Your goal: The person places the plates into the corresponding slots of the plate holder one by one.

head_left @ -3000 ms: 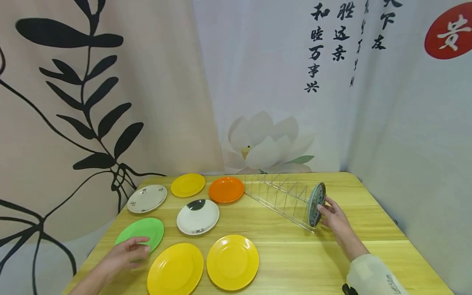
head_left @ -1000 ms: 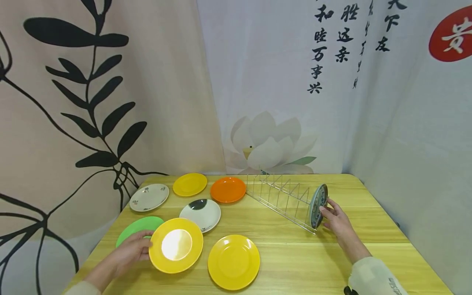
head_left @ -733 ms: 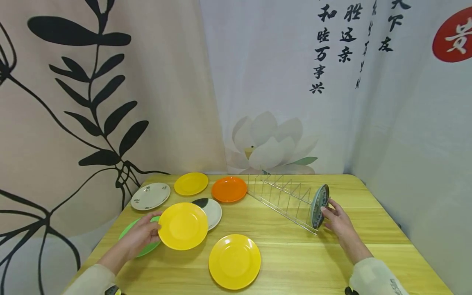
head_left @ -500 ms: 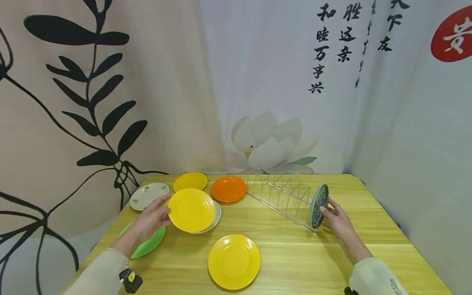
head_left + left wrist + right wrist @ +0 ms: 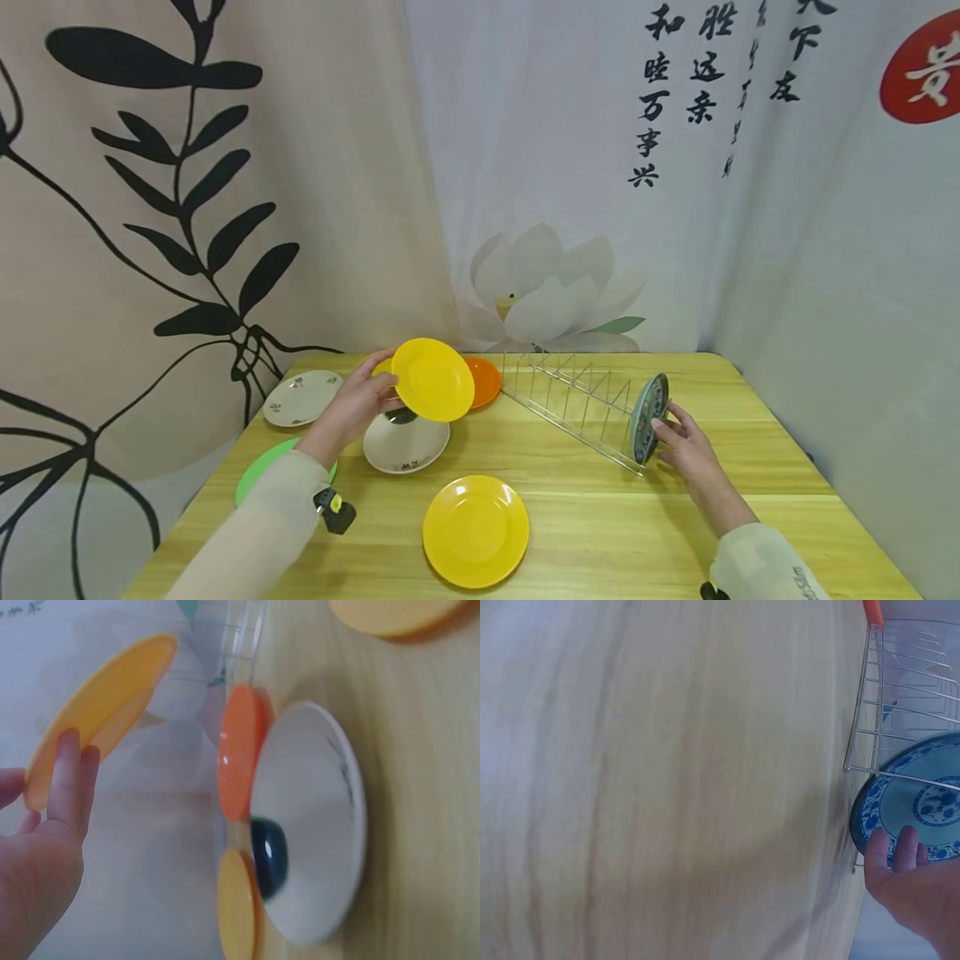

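Observation:
My left hand (image 5: 362, 398) pinches a yellow plate (image 5: 433, 379) by its left rim, raised above the table. The left wrist view shows this yellow plate (image 5: 112, 712) tilted, two fingers (image 5: 69, 761) lying along one side. At the near end of the wire dish rack (image 5: 558, 404), my right hand (image 5: 690, 446) touches a blue-and-white patterned plate (image 5: 648, 419). That patterned plate (image 5: 900, 802) stands on edge with a rack wire across it. Fairly straight right fingers (image 5: 877, 851) rest against its face near the lower rim.
A second yellow plate (image 5: 476, 532) lies front centre. A white plate with a dark patch (image 5: 405, 446), a green plate (image 5: 264, 469), a decorated white plate (image 5: 302, 398) and an orange plate (image 5: 483, 382) lie around the left arm. Another yellow plate (image 5: 238, 907) is partly hidden behind the left hand.
My left hand has taken the front-left yellow plate off the table and carried it up, back and to the right. My right hand stays at the patterned plate.

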Motion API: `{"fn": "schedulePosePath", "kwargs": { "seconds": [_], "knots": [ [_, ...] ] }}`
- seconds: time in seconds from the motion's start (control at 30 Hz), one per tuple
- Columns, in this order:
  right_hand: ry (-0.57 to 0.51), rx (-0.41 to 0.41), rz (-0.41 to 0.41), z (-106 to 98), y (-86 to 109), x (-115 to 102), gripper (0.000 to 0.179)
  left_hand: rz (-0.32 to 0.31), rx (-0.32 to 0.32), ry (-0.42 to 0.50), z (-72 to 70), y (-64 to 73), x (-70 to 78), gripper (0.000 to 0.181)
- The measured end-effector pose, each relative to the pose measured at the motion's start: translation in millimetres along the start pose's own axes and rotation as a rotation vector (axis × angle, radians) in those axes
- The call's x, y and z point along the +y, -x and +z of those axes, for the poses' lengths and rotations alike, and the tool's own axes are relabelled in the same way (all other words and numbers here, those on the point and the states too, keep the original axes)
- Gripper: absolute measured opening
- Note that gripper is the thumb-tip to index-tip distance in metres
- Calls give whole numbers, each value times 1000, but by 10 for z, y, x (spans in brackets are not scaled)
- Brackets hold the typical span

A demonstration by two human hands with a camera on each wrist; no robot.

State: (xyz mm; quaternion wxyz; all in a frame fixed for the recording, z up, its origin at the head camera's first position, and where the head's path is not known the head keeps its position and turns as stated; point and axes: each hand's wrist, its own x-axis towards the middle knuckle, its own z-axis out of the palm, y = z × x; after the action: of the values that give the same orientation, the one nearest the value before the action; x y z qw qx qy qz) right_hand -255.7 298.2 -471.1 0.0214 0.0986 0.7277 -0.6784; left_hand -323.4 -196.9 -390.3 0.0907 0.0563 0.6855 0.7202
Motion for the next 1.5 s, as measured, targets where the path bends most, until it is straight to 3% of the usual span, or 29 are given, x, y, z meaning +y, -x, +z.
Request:
{"fn": "schedulePosePath", "kwargs": {
  "seconds": [0.27,0.77,1.1,1.5],
  "knots": [
    [-16,5,12,-7,21,-12,73,0,25,31,378,-246,99,57],
    [-14,6,11,-14,31,-34,76,14,8,90,1041,-514,163,52],
    [-21,12,15,-30,47,-7,76,62,-35,93,1451,-618,196,52],
    [-9,-21,8,-15,23,-25,77,82,-73,107,1771,-671,190,51]
  ]
}}
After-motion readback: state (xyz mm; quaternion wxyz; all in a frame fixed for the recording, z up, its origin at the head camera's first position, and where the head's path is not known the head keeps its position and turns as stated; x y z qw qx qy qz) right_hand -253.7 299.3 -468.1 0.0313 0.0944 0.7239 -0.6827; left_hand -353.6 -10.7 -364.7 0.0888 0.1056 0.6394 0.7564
